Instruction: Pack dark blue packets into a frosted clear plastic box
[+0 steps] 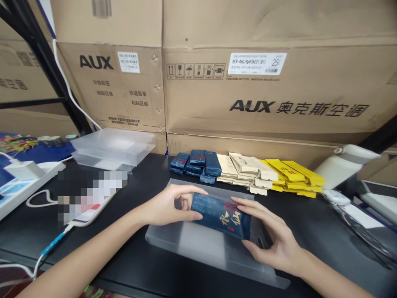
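Between my two hands is a dark blue tea packet (214, 217) with gold characters and a small red mark. My left hand (173, 205) grips its left end, thumb in front and fingers curled behind. Around its right end, my right hand (276, 234) has its fingers on the top edge and its thumb at the lower edge. Below the packet, a translucent plastic sleeve (167, 240) lies on the black table (130, 252). Behind the hands sit piles of blue packets (197, 163), cream packets (248, 167) and yellow packets (293, 176).
More translucent plastic sleeves (113, 145) are stacked at the back left. A phone (99, 207) on a cable and a white power strip (27, 182) lie left. A pale bottle (344, 165) and glasses (356, 223) are right. Large cardboard boxes (266, 91) stand behind.
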`<state>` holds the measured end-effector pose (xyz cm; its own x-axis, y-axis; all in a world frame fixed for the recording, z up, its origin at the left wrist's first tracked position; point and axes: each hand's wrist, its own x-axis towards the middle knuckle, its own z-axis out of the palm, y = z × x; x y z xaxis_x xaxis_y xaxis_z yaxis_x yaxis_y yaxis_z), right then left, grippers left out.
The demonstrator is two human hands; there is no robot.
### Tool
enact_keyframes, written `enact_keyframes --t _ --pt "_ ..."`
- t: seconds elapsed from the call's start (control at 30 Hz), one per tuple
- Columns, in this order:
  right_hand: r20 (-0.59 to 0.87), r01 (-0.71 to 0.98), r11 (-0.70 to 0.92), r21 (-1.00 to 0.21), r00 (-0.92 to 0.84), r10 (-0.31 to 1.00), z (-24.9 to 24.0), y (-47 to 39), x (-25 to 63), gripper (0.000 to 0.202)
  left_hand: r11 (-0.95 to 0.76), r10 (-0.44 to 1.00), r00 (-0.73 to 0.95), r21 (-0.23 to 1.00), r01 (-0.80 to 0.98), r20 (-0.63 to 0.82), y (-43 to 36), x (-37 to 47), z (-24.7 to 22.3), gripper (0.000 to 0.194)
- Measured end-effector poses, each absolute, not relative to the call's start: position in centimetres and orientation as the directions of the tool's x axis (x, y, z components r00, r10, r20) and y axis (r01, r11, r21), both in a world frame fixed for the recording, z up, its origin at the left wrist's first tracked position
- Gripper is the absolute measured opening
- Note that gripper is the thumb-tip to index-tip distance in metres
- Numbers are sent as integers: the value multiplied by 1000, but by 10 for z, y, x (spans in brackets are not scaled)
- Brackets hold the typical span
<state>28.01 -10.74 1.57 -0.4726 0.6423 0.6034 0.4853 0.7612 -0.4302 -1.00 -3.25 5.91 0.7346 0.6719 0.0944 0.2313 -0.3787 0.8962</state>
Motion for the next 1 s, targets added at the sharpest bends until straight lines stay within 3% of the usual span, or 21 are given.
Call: enact_keyframes --t 0.2,0.37,0.53,0.67,0.77,0.83,0.9,1.0 --pt "609 452 758 -471 -455 650 17 -107 279 65 -416 648 755 878 236 104 -33 -9 59 48" --pt "667 454 765 -456 -395 632 18 -107 278 60 -488 681 704 841 234 199 -33 -9 54 38" --pt "721 496 706 -506 -206 662 11 -103 286 45 -609 652 701 749 260 287 -30 -13 54 35" --pt "687 457 612 -646 -3 727 7 -97 294 24 -640 671 680 695 329 296 -24 -20 55 34" --pt "531 285 479 -830 140 836 10 -91 296 22 -627 697 663 679 381 272 -18 -26 54 32" --pt "343 44 341 -939 192 919 14 -85 294 27 -633 709 652 651 419 270 -15 -29 54 32" --pt "117 -212 159 -964 199 973 21 -79 291 31 -649 709 651 612 451 272 -13 -31 53 33" --pt "-155 -431 -47 -901 217 964 27 -72 289 22 -676 691 669 574 463 274 -11 -34 53 33"
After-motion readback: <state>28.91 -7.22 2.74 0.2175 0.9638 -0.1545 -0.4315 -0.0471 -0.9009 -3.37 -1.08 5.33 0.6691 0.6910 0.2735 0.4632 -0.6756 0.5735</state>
